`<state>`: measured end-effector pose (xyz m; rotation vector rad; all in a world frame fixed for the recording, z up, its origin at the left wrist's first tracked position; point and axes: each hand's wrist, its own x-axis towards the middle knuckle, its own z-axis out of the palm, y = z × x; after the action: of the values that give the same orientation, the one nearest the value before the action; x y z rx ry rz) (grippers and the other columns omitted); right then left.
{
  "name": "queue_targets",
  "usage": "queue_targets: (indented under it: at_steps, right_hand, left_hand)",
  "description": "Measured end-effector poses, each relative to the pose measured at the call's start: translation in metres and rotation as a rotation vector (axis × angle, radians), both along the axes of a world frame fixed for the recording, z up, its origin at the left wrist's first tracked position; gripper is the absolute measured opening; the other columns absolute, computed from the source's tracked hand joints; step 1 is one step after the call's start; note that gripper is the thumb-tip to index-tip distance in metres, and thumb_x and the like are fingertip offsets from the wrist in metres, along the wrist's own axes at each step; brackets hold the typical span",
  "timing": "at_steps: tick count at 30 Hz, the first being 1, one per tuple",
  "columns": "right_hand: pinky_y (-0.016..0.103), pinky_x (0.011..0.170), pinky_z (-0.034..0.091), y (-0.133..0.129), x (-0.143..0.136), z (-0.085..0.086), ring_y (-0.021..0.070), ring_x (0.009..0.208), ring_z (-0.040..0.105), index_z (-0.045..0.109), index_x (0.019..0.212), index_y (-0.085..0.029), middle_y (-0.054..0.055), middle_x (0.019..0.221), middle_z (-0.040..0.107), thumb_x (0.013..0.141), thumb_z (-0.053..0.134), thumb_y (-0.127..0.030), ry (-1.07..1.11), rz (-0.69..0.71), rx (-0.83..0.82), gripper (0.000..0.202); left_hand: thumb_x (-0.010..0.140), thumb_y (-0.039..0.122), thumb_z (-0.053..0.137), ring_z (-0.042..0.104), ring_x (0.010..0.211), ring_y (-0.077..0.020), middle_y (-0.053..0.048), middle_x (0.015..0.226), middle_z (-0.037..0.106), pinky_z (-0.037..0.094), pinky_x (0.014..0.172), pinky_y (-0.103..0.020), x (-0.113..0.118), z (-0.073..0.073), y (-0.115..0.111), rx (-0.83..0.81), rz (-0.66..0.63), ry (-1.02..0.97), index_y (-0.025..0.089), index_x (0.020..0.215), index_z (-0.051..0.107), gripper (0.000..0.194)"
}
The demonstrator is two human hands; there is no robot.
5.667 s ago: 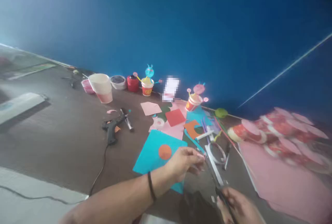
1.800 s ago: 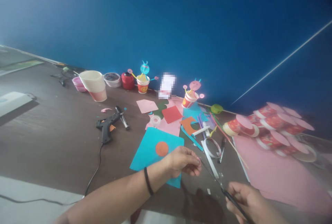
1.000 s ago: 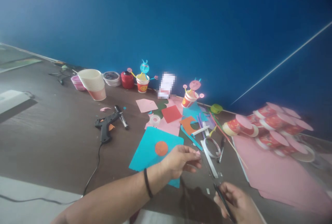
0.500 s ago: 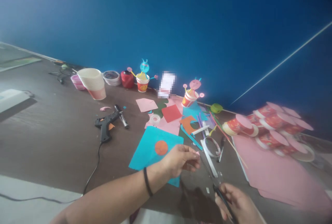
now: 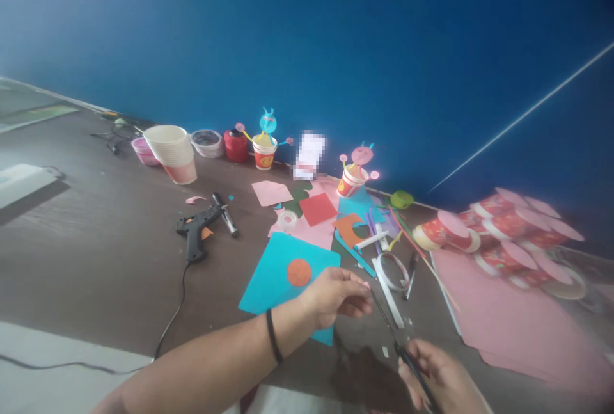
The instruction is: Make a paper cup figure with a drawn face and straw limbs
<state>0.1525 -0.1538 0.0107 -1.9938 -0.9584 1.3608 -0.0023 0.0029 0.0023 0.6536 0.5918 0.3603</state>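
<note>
My left hand point(image 5: 339, 295) pinches a tiny scrap of pink paper point(image 5: 366, 285) between thumb and fingertips. In my right hand point(image 5: 434, 372) is a pair of black-handled scissors point(image 5: 405, 356), its blades pointing up and left to the pink scrap. The blades look nearly closed, with their tips at the paper. Under my left wrist lies a blue paper sheet point(image 5: 273, 273) bearing an orange paper circle point(image 5: 299, 272). A roll of tape point(image 5: 393, 272) sits just beyond the scissors, beside a long white strip point(image 5: 387, 292).
A black glue gun point(image 5: 194, 235) with its cord lies left. Behind stand stacked paper cups point(image 5: 171, 151) and two cup figures, one blue-headed point(image 5: 265, 153), one pink-headed point(image 5: 352, 180). Several red cups point(image 5: 511, 225) lie on the right near pink sheets point(image 5: 522, 318). A blue wall rises behind.
The scissor blades have drawn closer together at the pink scrap. Both hands stay almost in place; the whole view has shifted very slightly.
</note>
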Motion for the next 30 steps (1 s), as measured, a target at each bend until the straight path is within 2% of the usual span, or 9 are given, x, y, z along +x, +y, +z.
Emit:
queue_targets:
  at_steps: [6,11,15,21,27,30]
  right_hand:
    - [0.019,0.042,0.037,-0.001,0.000,0.005,0.0074,0.040,0.041,0.043,0.063,-0.021,-0.007,0.045,0.043,0.062,0.063,-0.071,0.032,0.010,-0.046,0.054]
    - [0.018,0.041,0.037,-0.001,-0.001,0.005,0.0064,0.040,0.038,0.045,0.061,-0.020,-0.007,0.044,0.042,0.059,0.069,-0.066,0.038,-0.047,-0.027,0.052]
    - [0.019,0.041,0.039,-0.001,0.000,0.004,0.0065,0.039,0.039,0.044,0.060,-0.021,-0.008,0.043,0.041,0.056,0.071,-0.064,0.054,-0.099,-0.083,0.051]
    - [0.018,0.041,0.036,-0.002,0.005,0.005,0.0062,0.038,0.039,0.043,0.056,-0.020,-0.008,0.042,0.040,0.056,0.073,-0.059,-0.011,-0.067,-0.055,0.050]
    - [0.018,0.045,0.036,-0.003,0.012,0.013,0.0066,0.044,0.039,0.046,0.062,-0.019,-0.008,0.049,0.041,0.070,0.068,-0.044,-0.041,0.032,-0.046,0.034]
    - [0.017,0.045,0.035,-0.002,0.010,0.017,0.0064,0.045,0.038,0.046,0.062,-0.019,-0.008,0.050,0.042,0.070,0.068,-0.037,-0.034,0.040,-0.050,0.029]
  left_hand:
    - [0.051,0.032,0.076,0.061,0.050,-0.0125,-0.003,0.059,0.063,0.040,0.041,-0.018,-0.001,0.004,0.000,0.001,-0.004,0.010,0.012,0.065,0.058,0.030]
    - [0.051,0.032,0.076,0.061,0.051,-0.0124,-0.004,0.060,0.064,0.041,0.042,-0.019,-0.001,0.003,0.000,0.001,-0.008,-0.005,0.012,0.065,0.058,0.031]
    - [0.050,0.032,0.077,0.059,0.048,-0.0118,-0.003,0.058,0.062,0.041,0.041,-0.019,-0.001,0.002,0.000,-0.004,-0.006,-0.017,0.012,0.065,0.057,0.032]
    - [0.051,0.032,0.076,0.058,0.048,-0.0108,-0.002,0.060,0.062,0.042,0.043,-0.020,-0.001,0.001,0.000,0.019,-0.014,-0.008,0.012,0.064,0.058,0.031]
    - [0.052,0.034,0.075,0.056,0.048,-0.0098,-0.002,0.063,0.062,0.042,0.044,-0.021,0.000,-0.003,0.000,0.042,-0.008,0.010,0.013,0.066,0.057,0.031]
    - [0.052,0.034,0.075,0.055,0.048,-0.0099,-0.003,0.065,0.062,0.042,0.044,-0.021,0.000,-0.003,0.001,0.049,-0.012,0.017,0.013,0.066,0.057,0.031]
